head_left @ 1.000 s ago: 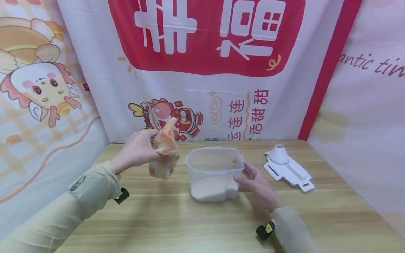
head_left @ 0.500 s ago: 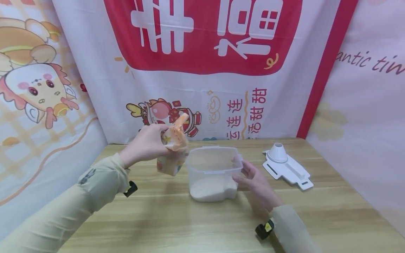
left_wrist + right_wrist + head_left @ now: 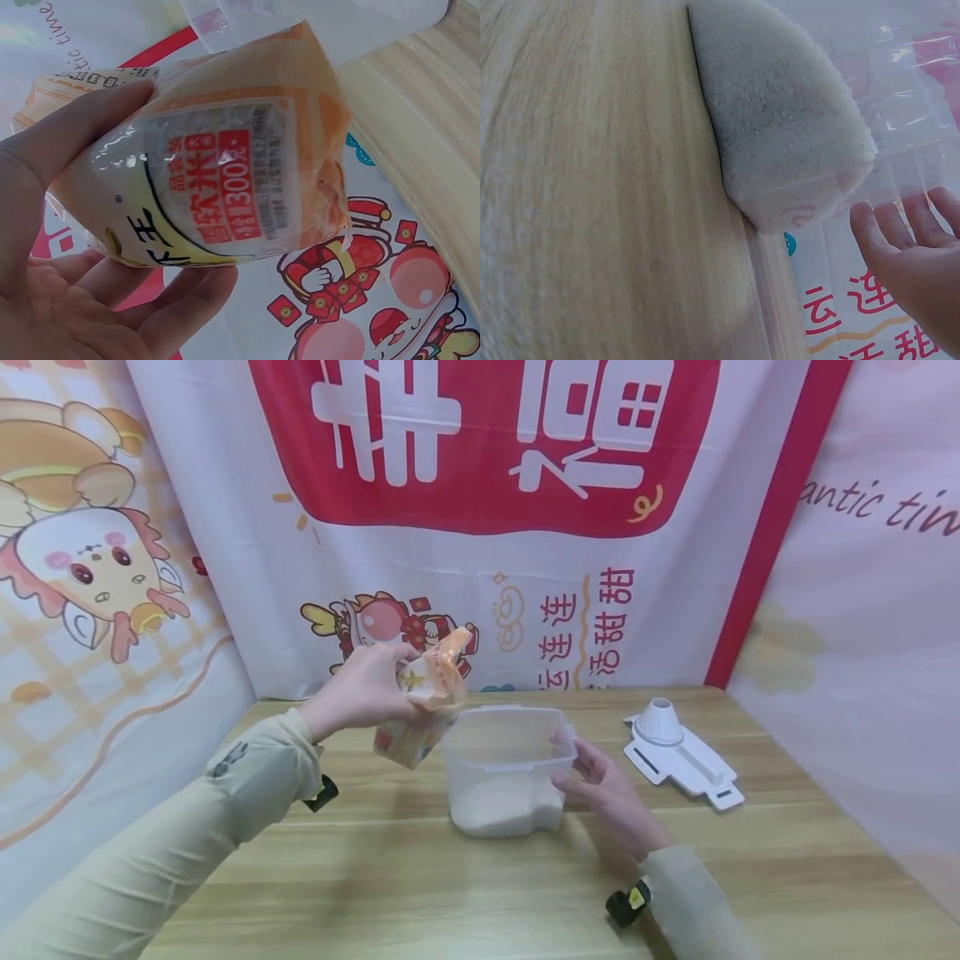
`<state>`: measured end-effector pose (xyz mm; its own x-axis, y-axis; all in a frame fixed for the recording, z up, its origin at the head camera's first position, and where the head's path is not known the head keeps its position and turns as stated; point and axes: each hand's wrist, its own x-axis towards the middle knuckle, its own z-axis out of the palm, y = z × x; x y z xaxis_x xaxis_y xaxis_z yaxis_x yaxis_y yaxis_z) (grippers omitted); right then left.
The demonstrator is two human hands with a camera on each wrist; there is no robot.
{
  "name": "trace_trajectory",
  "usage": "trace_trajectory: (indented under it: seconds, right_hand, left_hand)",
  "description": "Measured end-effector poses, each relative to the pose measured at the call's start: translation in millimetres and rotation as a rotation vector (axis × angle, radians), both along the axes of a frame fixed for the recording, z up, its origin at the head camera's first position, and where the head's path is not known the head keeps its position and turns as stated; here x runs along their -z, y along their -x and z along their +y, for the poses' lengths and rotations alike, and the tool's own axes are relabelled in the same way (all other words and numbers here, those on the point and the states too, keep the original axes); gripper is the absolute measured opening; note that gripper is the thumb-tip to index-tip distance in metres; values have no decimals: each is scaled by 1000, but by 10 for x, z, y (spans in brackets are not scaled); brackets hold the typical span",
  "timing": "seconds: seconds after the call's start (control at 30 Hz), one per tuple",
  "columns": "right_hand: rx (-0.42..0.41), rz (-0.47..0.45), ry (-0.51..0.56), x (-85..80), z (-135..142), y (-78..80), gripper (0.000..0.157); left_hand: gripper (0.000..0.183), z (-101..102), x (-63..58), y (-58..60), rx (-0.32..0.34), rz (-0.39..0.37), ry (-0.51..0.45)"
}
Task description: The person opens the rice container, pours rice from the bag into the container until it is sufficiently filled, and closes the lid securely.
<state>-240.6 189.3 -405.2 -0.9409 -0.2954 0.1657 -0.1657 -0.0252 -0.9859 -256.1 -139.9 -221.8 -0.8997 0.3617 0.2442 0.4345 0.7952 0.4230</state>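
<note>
My left hand (image 3: 369, 689) grips a printed rice bag (image 3: 225, 172) by its upper part, orange and cream with a clear window. The bag is tilted to the right, its torn mouth at the top, beside the left rim of a translucent plastic container (image 3: 504, 777). White rice (image 3: 772, 97) lies in the bottom of that container, heaped against one wall in the right wrist view. At the container's right end, my right hand (image 3: 611, 793) holds the side, thumb toward the front and fingers near the rim; part of the fingers shows blurred through the wall.
On the wooden table (image 3: 465, 893), right of the container, lies a white plastic lid (image 3: 686, 764) with a cone-shaped cup (image 3: 661, 722) on it. A printed cloth backdrop (image 3: 480, 568) stands behind the table, with cloth on both sides too.
My left hand has moved right with the rice bag, bringing it to the container's left rim and tipping it further toward the container. The right hand and container stay in place.
</note>
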Motion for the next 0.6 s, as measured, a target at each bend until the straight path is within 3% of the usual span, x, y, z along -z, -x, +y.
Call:
trace_trajectory:
  seconds: [0.4, 0.6]
  right_hand:
    - [-10, 14, 5, -8, 1, -1, 73]
    - [-9, 11, 6, -10, 11, -8, 74]
  left_hand:
    - [56, 30, 119, 42, 32, 35, -85]
    - [60, 76, 131, 53, 53, 41, -51]
